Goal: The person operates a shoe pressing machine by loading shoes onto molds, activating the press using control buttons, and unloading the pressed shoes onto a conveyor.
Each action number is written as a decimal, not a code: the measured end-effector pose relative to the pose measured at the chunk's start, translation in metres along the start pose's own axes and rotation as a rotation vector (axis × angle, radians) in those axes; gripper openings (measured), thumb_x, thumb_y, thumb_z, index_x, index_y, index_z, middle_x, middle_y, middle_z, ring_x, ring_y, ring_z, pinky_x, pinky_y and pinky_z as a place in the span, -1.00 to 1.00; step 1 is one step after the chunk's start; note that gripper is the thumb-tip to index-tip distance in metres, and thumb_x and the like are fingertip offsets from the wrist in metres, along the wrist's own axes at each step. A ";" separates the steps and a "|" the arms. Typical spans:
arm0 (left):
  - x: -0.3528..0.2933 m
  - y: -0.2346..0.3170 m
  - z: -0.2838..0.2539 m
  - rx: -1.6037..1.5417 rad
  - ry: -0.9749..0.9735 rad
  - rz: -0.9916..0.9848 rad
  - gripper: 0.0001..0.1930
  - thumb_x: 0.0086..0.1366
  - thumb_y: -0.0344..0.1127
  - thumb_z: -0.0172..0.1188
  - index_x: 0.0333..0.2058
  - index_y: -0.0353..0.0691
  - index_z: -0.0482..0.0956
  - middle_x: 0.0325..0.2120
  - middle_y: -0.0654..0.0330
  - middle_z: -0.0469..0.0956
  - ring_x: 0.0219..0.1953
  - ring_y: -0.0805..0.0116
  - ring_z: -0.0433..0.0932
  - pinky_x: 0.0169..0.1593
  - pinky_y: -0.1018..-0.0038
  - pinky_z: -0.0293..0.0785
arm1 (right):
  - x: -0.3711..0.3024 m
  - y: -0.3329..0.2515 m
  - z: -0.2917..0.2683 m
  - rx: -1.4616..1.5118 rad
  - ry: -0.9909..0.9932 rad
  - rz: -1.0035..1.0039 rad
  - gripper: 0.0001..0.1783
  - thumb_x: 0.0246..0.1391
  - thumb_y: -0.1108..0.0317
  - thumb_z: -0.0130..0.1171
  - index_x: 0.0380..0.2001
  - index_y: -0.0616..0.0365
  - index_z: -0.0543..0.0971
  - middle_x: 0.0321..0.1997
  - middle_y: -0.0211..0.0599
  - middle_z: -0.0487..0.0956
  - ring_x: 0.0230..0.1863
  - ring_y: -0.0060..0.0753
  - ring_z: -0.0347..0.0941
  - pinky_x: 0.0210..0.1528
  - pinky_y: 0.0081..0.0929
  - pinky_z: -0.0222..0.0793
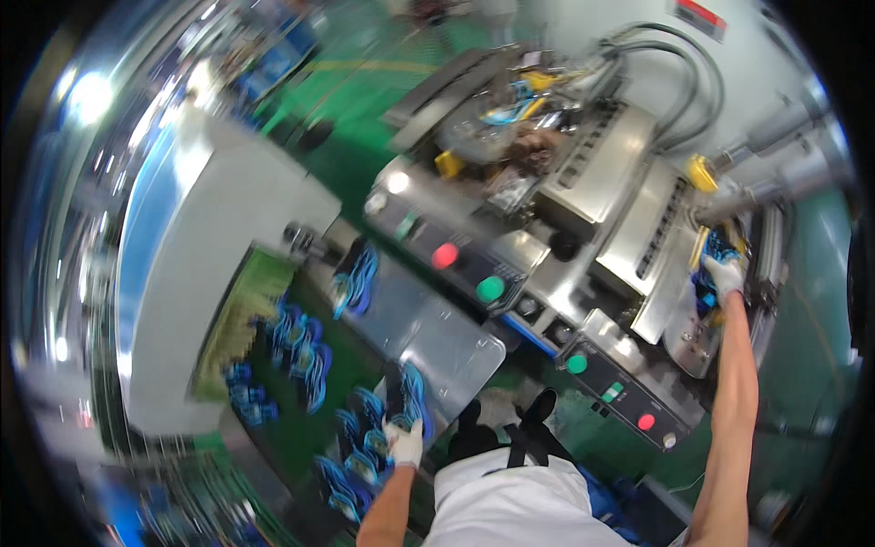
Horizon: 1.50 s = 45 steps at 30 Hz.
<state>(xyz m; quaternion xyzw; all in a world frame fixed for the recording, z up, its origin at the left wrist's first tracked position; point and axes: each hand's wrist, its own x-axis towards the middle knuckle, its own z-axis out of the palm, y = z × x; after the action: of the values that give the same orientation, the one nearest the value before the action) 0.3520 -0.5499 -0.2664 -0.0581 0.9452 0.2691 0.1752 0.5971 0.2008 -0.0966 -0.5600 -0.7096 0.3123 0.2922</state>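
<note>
The left hand (406, 445), in a white glove, meets the near end of a dark shoe with a bright blue sole and laces (417, 399), set at the near left edge of a smooth grey metal plate (460, 339). Its fingers look bent about that end, but blur leaves it impossible to tell whether they pinch. Gripping low on the sole would probably keep the laces free. More blue-laced shoes (312, 374) crowd beside it on the dark green belt (351, 369), so a lift straight up seems safer than a drag.

Farther out, past the slanted black control panel (624, 394) with green and red round buttons, the right arm is stretched to the machine's right end. There the white-gloved right hand (726, 276) covers part of a second blue-and-black shoe (718, 244), its fingers curled over it; how firmly they close cannot be told. Judging by the tight space beside the boxy steel housing (649, 244), steadying this shoe squarely, with fingertips clear of the yellow-tipped metal arm (702, 173) beyond, would be wise.
</note>
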 end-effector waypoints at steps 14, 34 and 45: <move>-0.123 0.066 -0.016 -0.456 0.034 0.332 -0.26 0.18 -0.32 0.45 0.27 -0.37 0.28 0.14 -0.11 0.43 0.21 0.01 0.46 0.33 0.23 0.36 | -0.284 -0.056 0.086 -1.141 -0.483 -0.532 0.26 -0.14 0.02 0.44 0.48 0.37 -0.02 0.57 0.21 -0.03 0.60 0.24 -0.24 0.61 0.01 -0.35; 0.000 0.113 -0.035 0.020 -0.526 0.132 -0.07 0.05 0.22 0.37 0.09 -0.60 0.37 0.03 -0.37 0.54 0.10 -0.24 0.58 0.20 0.10 0.47 | -0.475 -0.134 0.198 -0.141 -0.643 0.639 -0.62 -0.17 0.12 0.54 -0.61 0.16 0.59 -0.66 -0.42 0.50 -0.72 -0.54 0.29 -0.67 -0.40 0.22; -0.094 0.271 0.005 0.282 -1.137 1.108 -0.37 0.08 -0.02 0.45 -0.04 -0.42 0.53 -0.16 -0.17 0.62 -0.13 -0.05 0.63 -0.04 0.16 0.54 | -0.563 -0.090 0.060 0.808 0.370 0.888 -0.57 -0.03 0.02 0.52 -0.70 0.08 0.64 -0.74 -0.52 0.45 -0.77 -0.65 0.23 -0.72 -0.45 0.11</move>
<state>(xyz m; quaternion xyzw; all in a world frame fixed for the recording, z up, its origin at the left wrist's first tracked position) 0.3853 -0.3160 -0.1039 0.5875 0.6280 0.1835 0.4762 0.6094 -0.3729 -0.1019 -0.6914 -0.1727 0.5453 0.4413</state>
